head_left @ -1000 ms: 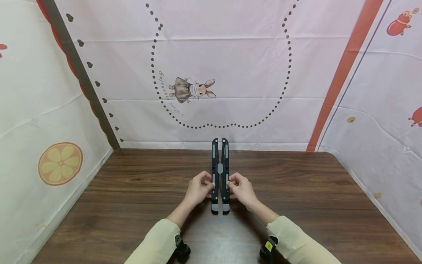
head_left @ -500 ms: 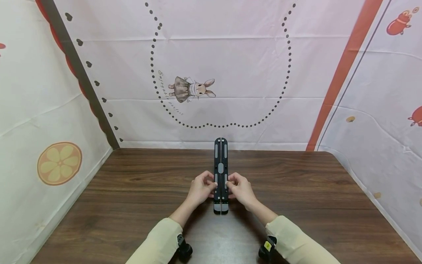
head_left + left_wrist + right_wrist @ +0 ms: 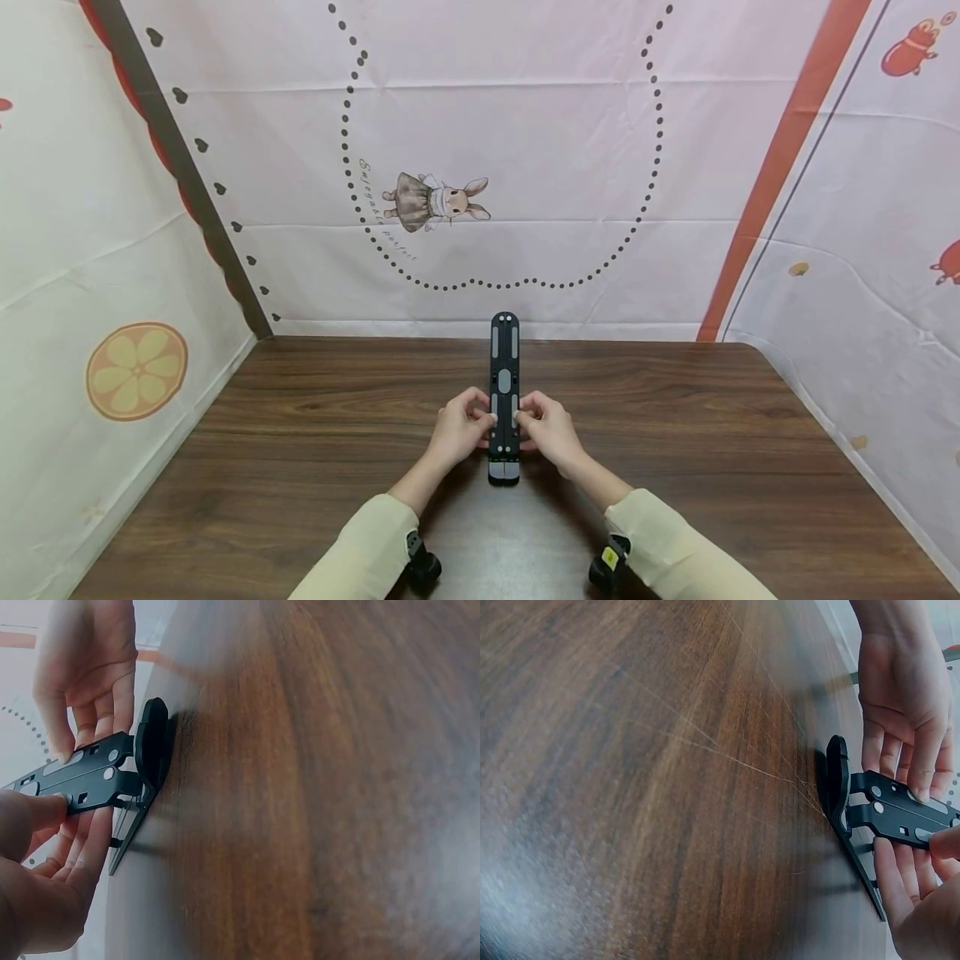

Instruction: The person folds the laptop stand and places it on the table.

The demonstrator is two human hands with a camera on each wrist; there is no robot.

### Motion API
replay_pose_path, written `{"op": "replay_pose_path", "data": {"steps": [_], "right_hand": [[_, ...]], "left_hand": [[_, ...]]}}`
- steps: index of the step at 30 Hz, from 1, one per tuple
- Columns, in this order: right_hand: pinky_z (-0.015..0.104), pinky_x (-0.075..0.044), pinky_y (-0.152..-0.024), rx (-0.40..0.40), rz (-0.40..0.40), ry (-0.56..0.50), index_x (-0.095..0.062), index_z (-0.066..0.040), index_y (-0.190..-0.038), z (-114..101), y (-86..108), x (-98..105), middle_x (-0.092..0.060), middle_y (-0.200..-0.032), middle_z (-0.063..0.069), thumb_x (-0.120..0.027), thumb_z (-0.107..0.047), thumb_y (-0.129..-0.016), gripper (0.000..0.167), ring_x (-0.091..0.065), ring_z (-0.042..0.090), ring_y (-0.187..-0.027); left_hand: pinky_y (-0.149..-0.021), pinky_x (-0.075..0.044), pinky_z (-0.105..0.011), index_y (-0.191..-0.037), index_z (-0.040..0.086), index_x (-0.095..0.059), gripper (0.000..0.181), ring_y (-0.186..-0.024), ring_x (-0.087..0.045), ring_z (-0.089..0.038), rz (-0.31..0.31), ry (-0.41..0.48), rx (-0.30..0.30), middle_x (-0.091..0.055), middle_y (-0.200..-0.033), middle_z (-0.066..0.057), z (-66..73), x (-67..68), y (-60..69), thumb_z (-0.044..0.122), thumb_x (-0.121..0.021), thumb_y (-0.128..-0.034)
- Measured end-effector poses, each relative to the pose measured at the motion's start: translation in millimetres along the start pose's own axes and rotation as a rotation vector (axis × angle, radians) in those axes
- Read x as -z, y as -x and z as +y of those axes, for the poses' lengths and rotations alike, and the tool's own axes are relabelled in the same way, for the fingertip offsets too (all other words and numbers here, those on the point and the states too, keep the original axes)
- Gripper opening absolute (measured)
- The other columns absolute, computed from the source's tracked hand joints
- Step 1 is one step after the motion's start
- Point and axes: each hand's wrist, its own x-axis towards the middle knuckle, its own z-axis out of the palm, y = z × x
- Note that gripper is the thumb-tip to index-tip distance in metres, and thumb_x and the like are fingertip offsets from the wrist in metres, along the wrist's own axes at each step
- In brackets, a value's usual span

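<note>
Long, slim, black stand with grey pads [image 3: 505, 408]: just below frame centre, between your hands, its long axis running up the frame.
Your left hand [image 3: 457, 423]: pinches its left edge, thumb on top.
Your right hand [image 3: 551, 428]: pinches the right edge likewise (neither hand plainly nearer).
Brown wood-grain tabletop [image 3: 315, 450]: beneath, lower frame.

Blk stand [image 3: 505, 382], bars [image 3: 514, 367] prob. touching
</note>
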Motion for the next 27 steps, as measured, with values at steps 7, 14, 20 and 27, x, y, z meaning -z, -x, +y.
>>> {"op": "replay_pose_path", "data": {"steps": [7, 14, 20, 27], "right_hand": [[0.038, -0.056, -0.062, -0.005, -0.002, 0.005, -0.058, -0.001, -0.1, 0, 0.4, 1, -0.058, -0.085, 0.011, -0.054, -0.007, -0.089, 0.013, -0.064, 0.018, -0.071], [0.041, -0.056, -0.064, -0.014, -0.027, -0.009, -0.057, 0.001, -0.101, 1, -2.2, 2, -0.057, -0.086, 0.013, -0.054, -0.007, -0.09, 0.014, -0.064, 0.019, -0.071], [0.045, -0.055, -0.066, -0.026, -0.049, -0.041, -0.056, 0.004, -0.102, 0, -2.7, 4, -0.057, -0.088, 0.017, -0.054, -0.005, -0.09, 0.015, -0.065, 0.027, -0.075], [0.048, -0.053, -0.071, -0.025, -0.075, -0.017, -0.053, 0.008, -0.101, -25, 14.0, 7, -0.055, -0.091, 0.022, -0.051, -0.002, -0.091, 0.014, -0.063, 0.038, -0.083]], "left_hand": [[-0.051, -0.054, -0.029, -0.102, 0.002, -0.056, 0.017, -0.057, -0.063, -0.014, 0.006, -0.018, -0.002, -0.066, -0.078, -0.009, -0.2, -1.1, 0.3, 0.002, -0.061, -0.0853], [-0.05, -0.054, -0.03, -0.097, 0.003, -0.056, 0.014, -0.058, -0.063, -0.014, 0.031, -0.047, -0.035, -0.066, -0.077, -0.01, 0.8, -2.0, 1.3, 0.001, -0.062, -0.0846], [-0.048, -0.053, -0.027, -0.093, 0.006, -0.057, 0.012, -0.055, -0.062, -0.012, 0.056, -0.118, -0.069, -0.067, -0.075, -0.008, 1.2, -2.7, 2.8, 0.003, -0.064, -0.084], [-0.049, -0.048, -0.021, -0.094, 0.009, -0.06, 0.014, -0.056, -0.059, -0.007, 0.091, -0.29, -0.134, -0.065, -0.072, 0.0, 3.5, -1.7, 7.8, 0.007, -0.067, -0.082]]}}
